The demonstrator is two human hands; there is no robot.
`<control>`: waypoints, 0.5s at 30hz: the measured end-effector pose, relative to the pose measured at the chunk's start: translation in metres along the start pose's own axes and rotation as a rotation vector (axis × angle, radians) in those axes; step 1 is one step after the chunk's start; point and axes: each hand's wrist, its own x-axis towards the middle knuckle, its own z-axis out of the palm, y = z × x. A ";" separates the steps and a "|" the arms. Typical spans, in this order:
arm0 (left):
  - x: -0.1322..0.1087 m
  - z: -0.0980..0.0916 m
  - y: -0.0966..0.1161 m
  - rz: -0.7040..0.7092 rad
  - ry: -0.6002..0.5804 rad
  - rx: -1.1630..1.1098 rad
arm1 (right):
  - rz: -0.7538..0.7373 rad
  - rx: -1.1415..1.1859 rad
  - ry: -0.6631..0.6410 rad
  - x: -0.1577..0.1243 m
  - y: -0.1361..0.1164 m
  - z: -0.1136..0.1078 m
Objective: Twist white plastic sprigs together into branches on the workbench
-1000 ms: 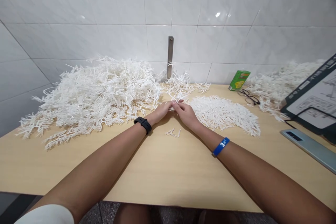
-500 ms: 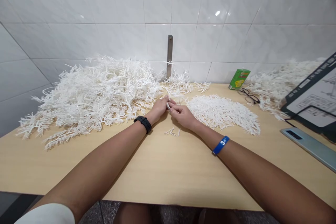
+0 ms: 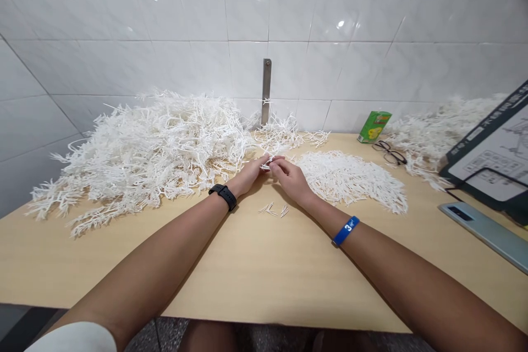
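My left hand [image 3: 250, 172] is closed on a small white branched plastic piece [image 3: 270, 160] at the middle of the table. Against it, my right hand [image 3: 289, 177] pinches the same piece, its fingertips touching those of the left. Just below the hands, several loose short white sticks [image 3: 270, 209] lie on the wood. A tall heap of tangled white branched plastic [image 3: 173, 137] rises beside my left hand. To the right of my right hand spreads a flatter pile of short white sticks [image 3: 350, 179]. The fingertips partly cover the held piece.
A metal bracket [image 3: 266, 88] stands against the tiled wall. At the right are a green box [image 3: 374, 126], eyeglasses [image 3: 390, 152], another white heap [image 3: 445, 126], a dark-framed printed box [image 3: 495, 154] and a phone [image 3: 484, 234]. The table's front edge [image 3: 289, 323] is near me.
More short sticks lie below my hands at the right of the small group. My right fingers have risen slightly and now meet the left ones at the white piece.
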 end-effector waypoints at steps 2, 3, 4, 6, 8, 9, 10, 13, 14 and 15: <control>0.002 -0.001 -0.003 0.014 -0.045 0.062 | -0.006 0.025 -0.058 0.001 0.001 0.001; 0.003 -0.001 -0.004 0.036 -0.054 0.099 | -0.013 0.022 -0.088 0.001 0.001 0.001; 0.003 -0.001 -0.004 0.060 -0.051 0.133 | -0.022 0.016 -0.110 0.002 0.002 0.001; 0.003 -0.001 -0.004 0.093 -0.023 0.187 | -0.033 0.014 -0.133 0.002 0.004 0.001; 0.002 -0.001 -0.003 0.115 0.021 0.229 | -0.030 0.034 -0.143 0.003 0.005 0.001; 0.001 0.000 -0.002 0.123 0.046 0.247 | -0.032 0.048 -0.146 0.003 0.005 0.001; 0.001 0.000 -0.002 0.129 0.073 0.263 | -0.040 0.059 -0.149 0.004 0.005 0.001; 0.001 0.001 -0.002 0.133 0.155 0.300 | -0.055 0.090 -0.168 0.004 0.003 0.003; 0.001 0.001 -0.003 0.129 0.175 0.305 | -0.046 0.106 -0.179 0.004 0.001 0.004; 0.002 0.001 -0.004 0.123 0.188 0.304 | -0.032 0.123 -0.191 0.003 0.000 0.004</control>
